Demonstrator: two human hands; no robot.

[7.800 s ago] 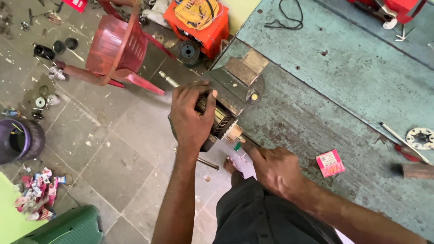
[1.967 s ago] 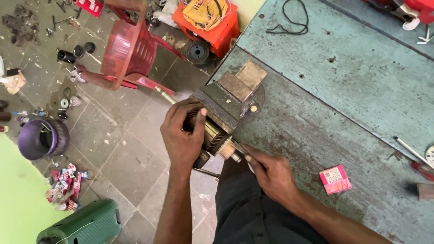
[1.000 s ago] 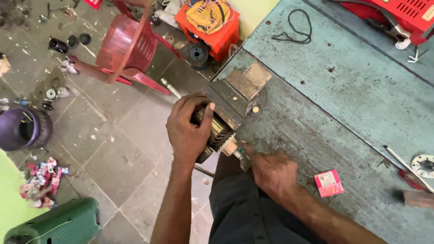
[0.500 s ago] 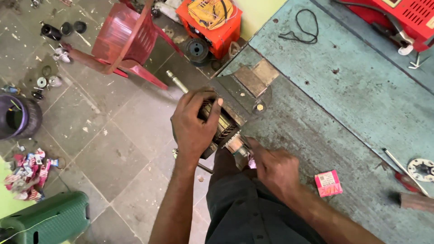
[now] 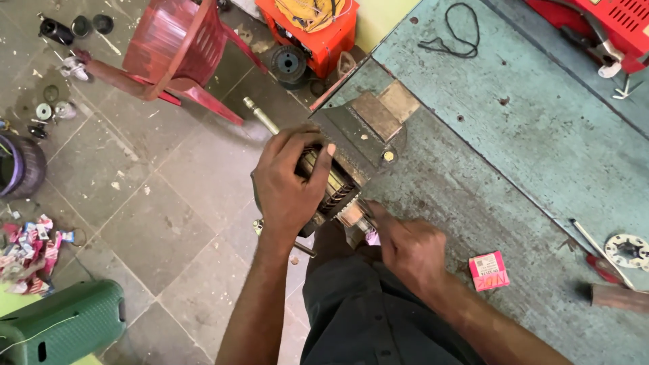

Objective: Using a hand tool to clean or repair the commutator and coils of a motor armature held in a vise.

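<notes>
- Motor armature (image 5: 331, 186), ribbed metal core with a shaft, sits at the near edge of the surface (image 5: 514, 155), clamped in a dark vise (image 5: 362, 128).
- My left hand (image 5: 287, 186) is wrapped over the armature core, fingers curled around it, thumb up on top.
- My right hand (image 5: 409, 250) is closed down at the armature's near end; fingers look pinched on something small, I can't tell what, it's hidden.
- Long steel shaft (image 5: 260, 115) sticks out past my left hand, over the floor.
- Small pink box (image 5: 489, 270) lies on the surface just right of my right hand.
- Further right on the surface: a round toothed metal disc (image 5: 627, 250) and a thin rod (image 5: 598, 243).
- Black cord (image 5: 456, 34) loops at the far side of the surface.
- Red machine (image 5: 602, 27) at the top right corner.
- On the tiled floor (image 5: 155, 223): red plastic chair (image 5: 176, 47) tipped over, orange machine (image 5: 314, 27) beside it, green crate (image 5: 61, 324) bottom left.
- Scattered small parts lie on the floor at upper left.
</notes>
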